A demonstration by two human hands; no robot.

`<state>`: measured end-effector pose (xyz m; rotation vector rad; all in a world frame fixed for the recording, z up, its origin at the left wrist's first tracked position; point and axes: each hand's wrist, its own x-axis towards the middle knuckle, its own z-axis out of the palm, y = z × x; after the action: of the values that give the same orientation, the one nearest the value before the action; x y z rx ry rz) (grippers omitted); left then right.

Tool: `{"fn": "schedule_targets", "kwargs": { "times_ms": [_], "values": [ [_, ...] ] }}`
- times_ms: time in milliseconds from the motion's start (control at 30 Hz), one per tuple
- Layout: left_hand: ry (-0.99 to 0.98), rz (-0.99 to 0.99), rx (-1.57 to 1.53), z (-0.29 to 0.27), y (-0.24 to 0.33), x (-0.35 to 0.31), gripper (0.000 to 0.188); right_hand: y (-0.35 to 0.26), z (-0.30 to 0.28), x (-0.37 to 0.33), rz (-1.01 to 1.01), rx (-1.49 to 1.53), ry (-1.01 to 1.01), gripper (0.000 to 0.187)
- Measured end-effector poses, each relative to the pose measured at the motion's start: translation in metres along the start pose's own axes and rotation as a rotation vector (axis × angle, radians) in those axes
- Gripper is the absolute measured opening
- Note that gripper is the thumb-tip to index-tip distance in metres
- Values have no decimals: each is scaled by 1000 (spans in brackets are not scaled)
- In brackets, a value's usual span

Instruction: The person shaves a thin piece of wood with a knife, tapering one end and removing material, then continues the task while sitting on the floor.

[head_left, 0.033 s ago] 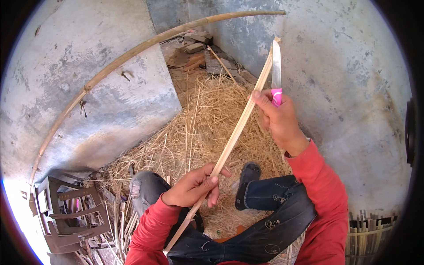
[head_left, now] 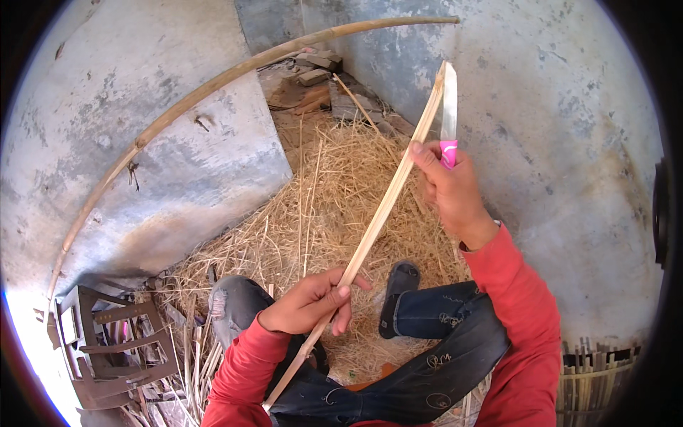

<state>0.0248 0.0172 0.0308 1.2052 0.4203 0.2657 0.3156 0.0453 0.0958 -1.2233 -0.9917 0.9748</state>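
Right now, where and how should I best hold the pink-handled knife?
Probably by its pink handle, coming from the picture's lower right, as your right hand does: the blade points away from that hand, close beside the pale strip.

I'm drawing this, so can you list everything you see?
Flat split bamboo strip: 1, pale yellow, middle
Pink-handled metal knife: 1, silver and pink, upper right
Long bamboo pole: 1, brown, upper left
Thin dry shavings: uncountable, yellow, floor
Rectangular bricks: several, greyish, upper middle
Plastered walls: 2+, grey, back
Slatted wooden frame: 1, dark brown, lower left
Loose thin slats: several, tan, lower left
Slatted upright object: 1, tan, lower right
Rounded shoe: 1, blackish, below centre
Denim trousers: 1, dark blue, lower middle
Long cloth sleeves: 2, red, lower edge
Left hand: 1, gripping strip
Right hand: 1, holding knife and strip
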Motion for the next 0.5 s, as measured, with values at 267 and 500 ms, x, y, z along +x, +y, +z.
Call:
{"fn": "schedule_targets", "kwargs": {
  "times_ms": [267, 500],
  "values": [
    [-257, -119, 259, -17, -6, -11, 34, -6, -40, 22, -61, 169, 101, 22],
    [-49, -3, 80, -7, 1, -7, 54, -8, -40, 13, -304, -207, 70, 29]
  ]
}}
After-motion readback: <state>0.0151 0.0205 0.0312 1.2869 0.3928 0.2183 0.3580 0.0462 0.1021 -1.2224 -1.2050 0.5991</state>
